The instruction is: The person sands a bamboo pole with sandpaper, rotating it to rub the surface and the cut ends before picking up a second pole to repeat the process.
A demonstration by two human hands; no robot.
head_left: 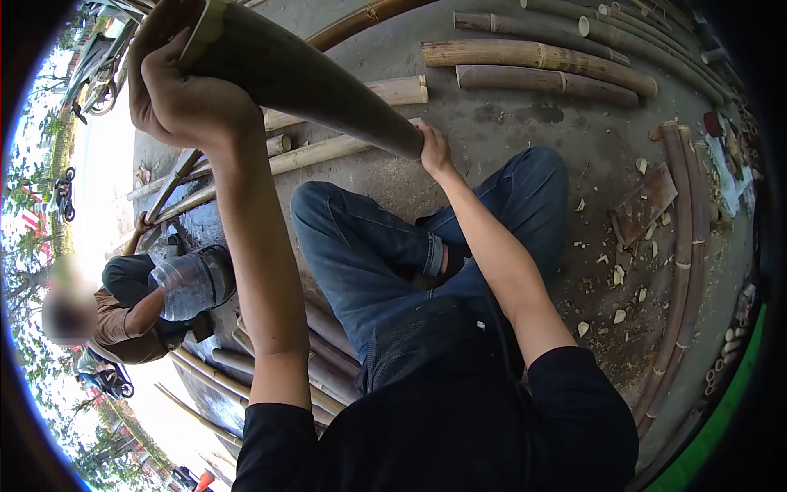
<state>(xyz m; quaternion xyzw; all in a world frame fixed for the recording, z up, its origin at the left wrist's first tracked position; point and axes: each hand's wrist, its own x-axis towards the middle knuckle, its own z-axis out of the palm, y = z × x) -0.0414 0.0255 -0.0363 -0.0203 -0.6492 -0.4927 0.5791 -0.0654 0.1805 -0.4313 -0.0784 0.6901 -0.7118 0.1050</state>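
Observation:
A dark bamboo pole (311, 78) is held up at a slant in front of me, its wide cut end at the upper left. My left hand (193, 102) is wrapped round that wide end, with some fingers hidden behind the rim. Lower down, at the other end, my right hand (436, 150) closes round the pole above my crossed legs. I sit on the ground in jeans (369, 238). A flat, rusty brown piece (645, 203), perhaps a blade, lies to my right among pale chips (619, 275).
Several bamboo poles (541, 56) lie ahead; two long ones (684, 246) curve along my right. More bamboo (324, 361) lies on my left. There a co-worker (131, 320) crouches beside a large clear plastic bottle (184, 287). A light blue cloth or bag (730, 176) sits far right.

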